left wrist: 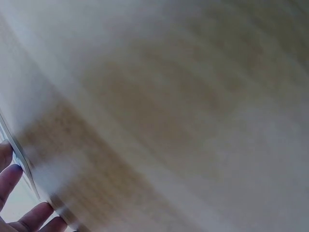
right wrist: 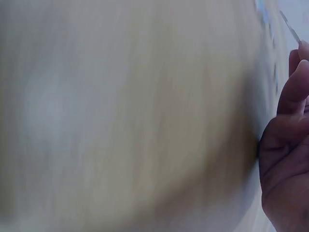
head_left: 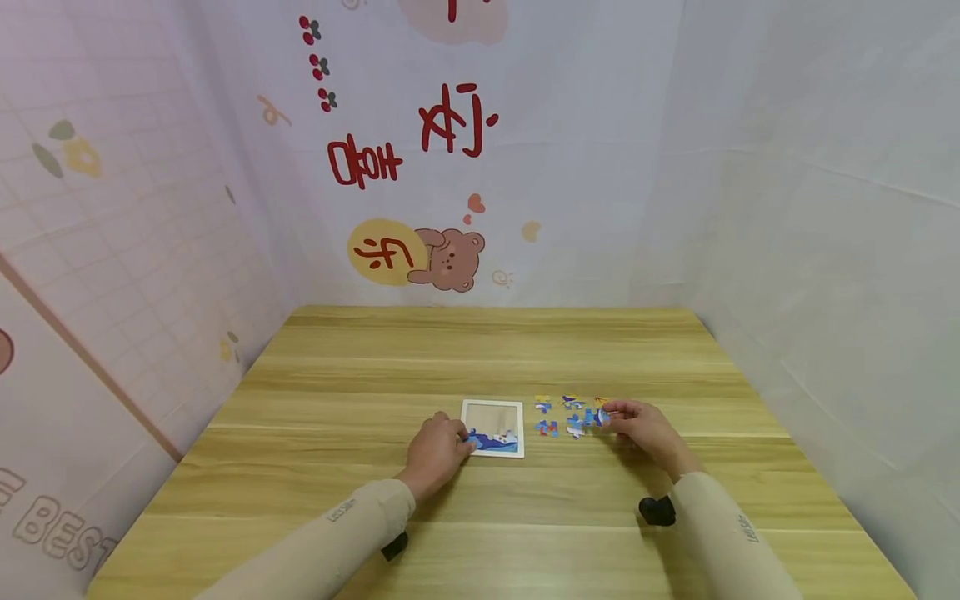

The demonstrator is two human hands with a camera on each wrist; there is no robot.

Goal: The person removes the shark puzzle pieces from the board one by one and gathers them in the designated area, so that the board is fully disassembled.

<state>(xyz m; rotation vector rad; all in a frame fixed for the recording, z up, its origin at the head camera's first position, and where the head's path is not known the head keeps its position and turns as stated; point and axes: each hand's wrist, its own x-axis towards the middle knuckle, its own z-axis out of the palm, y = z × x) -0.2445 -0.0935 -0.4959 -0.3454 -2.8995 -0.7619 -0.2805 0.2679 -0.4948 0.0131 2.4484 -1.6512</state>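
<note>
A square puzzle tray (head_left: 517, 402) with a white rim lies on the table, its lower part filled with a blue and white picture. My left hand (head_left: 438, 454) holds the tray at its lower left corner; in the left wrist view its fingertips (left wrist: 41, 210) lie along a thin edge. To the right of the tray, my right hand (head_left: 647, 429) pinches a blue and white puzzle piece (head_left: 602, 417), seen edge-on in the right wrist view as a thin sliver (right wrist: 290, 28). Several loose puzzle pieces (head_left: 576, 427) lie between that hand and the tray.
The wooden table (head_left: 360, 358) stretches around the tray, with a patterned white cloth (head_left: 585, 167) behind and at both sides. A black wrist device (head_left: 657, 511) hangs under the right sleeve, and another (head_left: 395, 547) under the left.
</note>
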